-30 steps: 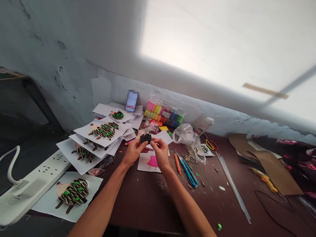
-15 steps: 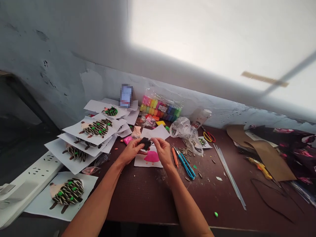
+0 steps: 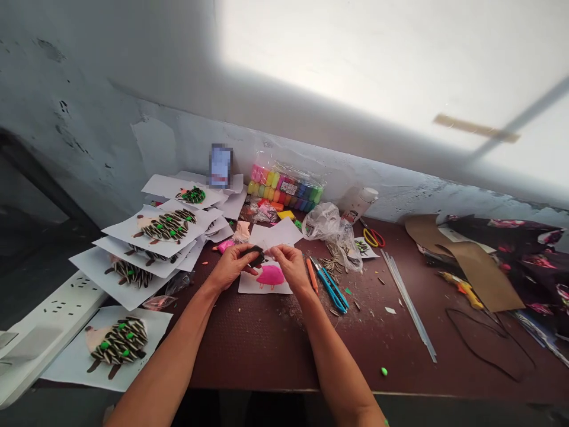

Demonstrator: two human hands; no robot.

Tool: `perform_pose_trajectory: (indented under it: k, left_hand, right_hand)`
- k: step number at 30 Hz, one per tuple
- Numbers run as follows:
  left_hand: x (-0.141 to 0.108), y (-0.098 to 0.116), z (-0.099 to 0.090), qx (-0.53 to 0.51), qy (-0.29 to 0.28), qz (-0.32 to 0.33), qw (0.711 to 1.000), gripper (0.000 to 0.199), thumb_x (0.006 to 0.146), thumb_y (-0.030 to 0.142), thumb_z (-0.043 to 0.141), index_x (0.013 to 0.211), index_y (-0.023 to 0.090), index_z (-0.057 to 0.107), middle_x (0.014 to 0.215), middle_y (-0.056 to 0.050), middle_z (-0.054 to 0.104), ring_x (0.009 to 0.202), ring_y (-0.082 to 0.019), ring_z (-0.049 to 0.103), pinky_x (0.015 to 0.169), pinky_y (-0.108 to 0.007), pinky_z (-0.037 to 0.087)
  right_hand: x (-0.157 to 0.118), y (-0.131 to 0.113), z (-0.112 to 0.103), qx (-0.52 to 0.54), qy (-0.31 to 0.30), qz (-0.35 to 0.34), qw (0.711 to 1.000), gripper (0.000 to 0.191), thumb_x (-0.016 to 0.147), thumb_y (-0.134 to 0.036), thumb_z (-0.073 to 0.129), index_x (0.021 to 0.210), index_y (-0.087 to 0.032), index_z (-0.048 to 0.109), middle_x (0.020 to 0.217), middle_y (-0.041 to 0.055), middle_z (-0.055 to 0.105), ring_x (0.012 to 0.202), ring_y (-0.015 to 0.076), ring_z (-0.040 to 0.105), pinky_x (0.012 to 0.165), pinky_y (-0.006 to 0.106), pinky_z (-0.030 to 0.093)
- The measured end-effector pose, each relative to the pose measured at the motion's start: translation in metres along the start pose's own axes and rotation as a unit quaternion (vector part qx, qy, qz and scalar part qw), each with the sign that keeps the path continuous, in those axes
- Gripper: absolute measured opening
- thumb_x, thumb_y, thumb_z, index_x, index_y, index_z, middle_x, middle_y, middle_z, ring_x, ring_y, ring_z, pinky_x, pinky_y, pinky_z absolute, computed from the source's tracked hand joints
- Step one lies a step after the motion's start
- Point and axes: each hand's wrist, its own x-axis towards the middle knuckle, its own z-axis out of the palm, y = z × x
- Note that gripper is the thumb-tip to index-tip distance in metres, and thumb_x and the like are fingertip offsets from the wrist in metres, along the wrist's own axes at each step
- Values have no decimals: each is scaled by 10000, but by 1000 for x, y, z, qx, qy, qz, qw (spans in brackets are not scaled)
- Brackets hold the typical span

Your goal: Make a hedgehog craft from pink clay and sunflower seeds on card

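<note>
My left hand (image 3: 230, 267) and my right hand (image 3: 290, 268) meet above the table, pinching a dark lump of modelling clay (image 3: 254, 255) between their fingertips. Just below them lies a white sheet with a pink clay figure (image 3: 270, 276). Loose white paper (image 3: 275, 234) sits behind my fingers. Several paper crafts of sunflower-seed hedgehogs lie to the left, the closest being a sheet (image 3: 166, 226) near my left hand. A blue craft knife (image 3: 332, 290) and an orange marker (image 3: 312, 276) lie to the right of my right hand.
A bagged set of rainbow clay (image 3: 284, 188) leans on the wall, beside a plastic bag (image 3: 326, 228) and red-handled scissors (image 3: 373, 238). Seed shells (image 3: 331, 265) and scraps litter the brown table (image 3: 262, 350). A white power strip (image 3: 48, 314) runs along the left edge.
The whole view has drifted, with the table sitting lower and further left. My hands have come closer around the dark clay, which now shows less between my fingers.
</note>
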Motion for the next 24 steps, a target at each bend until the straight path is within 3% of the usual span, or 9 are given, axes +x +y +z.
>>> perform_pose_trajectory:
  k: [6,10,13,18,24]
  left_hand:
    - [-1,4,-1,11,-6,14,1000,505,672,549,840,947,139,739,835,-44,717,594,-124,621,436,-194,483]
    - [-2,7,0,11,1,21,1000,455,710,572,808,848,150,712,708,-12,668,529,-106,579,383,-173,394]
    - [-2,7,-1,17,-1,10,1000,448,717,580,799,824,155,709,617,1,636,482,-103,543,369,-181,365]
    - [-2,6,-5,23,-7,1,1000,412,701,525,811,848,151,718,646,-3,654,494,-104,550,390,-191,378]
    - [-3,9,0,14,-13,-14,1000,418,686,518,815,877,156,724,627,17,632,453,-87,515,368,-188,336]
  right_hand:
    - [0,-4,-6,25,-42,50,998,274,737,-485,780,725,-211,783,751,29,770,694,166,655,665,270,504]
    - [1,-6,-10,29,-40,64,997,247,712,-451,787,703,-205,782,734,23,767,664,147,631,634,248,476]
    - [2,-3,-11,32,-34,56,997,277,678,-478,810,692,-204,769,720,23,764,657,153,636,636,256,490]
    - [2,4,-8,5,-61,43,997,288,656,-463,834,674,-201,717,663,-4,719,610,137,611,606,250,492]
    - [1,6,-1,-9,4,10,1000,275,691,-392,786,673,-229,565,637,-51,597,592,117,524,575,240,439]
